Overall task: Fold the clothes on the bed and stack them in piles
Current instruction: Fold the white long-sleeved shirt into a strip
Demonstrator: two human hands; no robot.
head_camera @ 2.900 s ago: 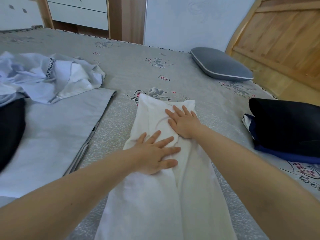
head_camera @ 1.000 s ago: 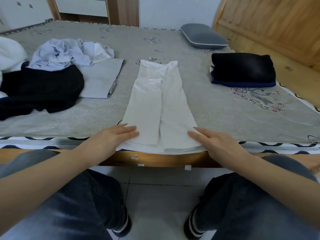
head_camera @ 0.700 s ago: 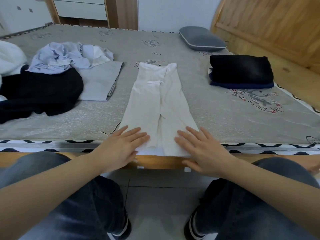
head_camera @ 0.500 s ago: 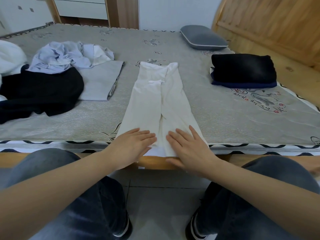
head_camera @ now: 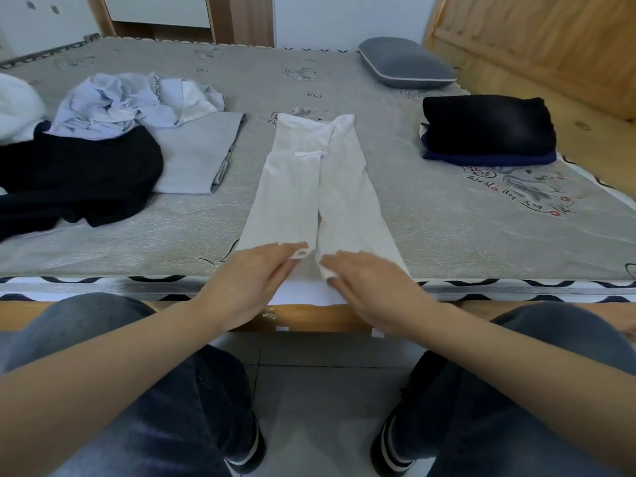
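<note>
A white garment (head_camera: pixel 320 187), folded lengthwise into a long strip, lies on the bed (head_camera: pixel 447 218) and reaches its near edge. My left hand (head_camera: pixel 254 280) pinches the near left flap of the strip. My right hand (head_camera: pixel 364 284) pinches the near right flap beside it. The two hands sit close together at the bed's edge. A folded pile of a black garment on a navy one (head_camera: pixel 485 129) rests to the right. Unfolded clothes lie to the left: a black garment (head_camera: pixel 75 180), a grey one (head_camera: pixel 199 156) and a crumpled pale blue one (head_camera: pixel 120 105).
A grey pillow (head_camera: pixel 402 63) lies at the far side near the wooden headboard (head_camera: pixel 537 43). A white bundle (head_camera: pixel 17 108) sits at the far left. The wooden bed frame (head_camera: pixel 309 316) and my knees are just below my hands.
My hands came back from the middle of the white garment to its near end, moved inward from the outer corners, and now pinch the fabric instead of lying flat.
</note>
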